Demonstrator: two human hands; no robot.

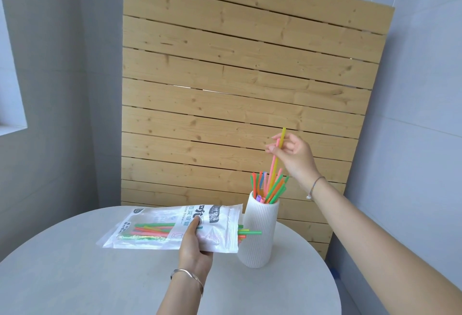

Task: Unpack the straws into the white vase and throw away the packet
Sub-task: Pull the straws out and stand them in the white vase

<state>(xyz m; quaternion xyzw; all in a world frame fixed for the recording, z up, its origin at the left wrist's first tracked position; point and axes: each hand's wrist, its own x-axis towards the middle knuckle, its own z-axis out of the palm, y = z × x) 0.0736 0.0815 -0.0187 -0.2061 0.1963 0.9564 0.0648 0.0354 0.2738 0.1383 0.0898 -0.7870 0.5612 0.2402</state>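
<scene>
Right grip (291,152) pinches two straws (275,162) over white vase (260,229); left grip (193,242) clasps packet (175,227).

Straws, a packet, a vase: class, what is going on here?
A person is moving coloured plastic straws from a clear printed plastic packet into a white ribbed vase on a round grey table. The left hand holds the packet, which still contains straws. The right hand lowers a yellow and a pink straw into the vase.

Left hand (193,244) grip closed, low; right hand (293,154) pinching, raised.
</scene>
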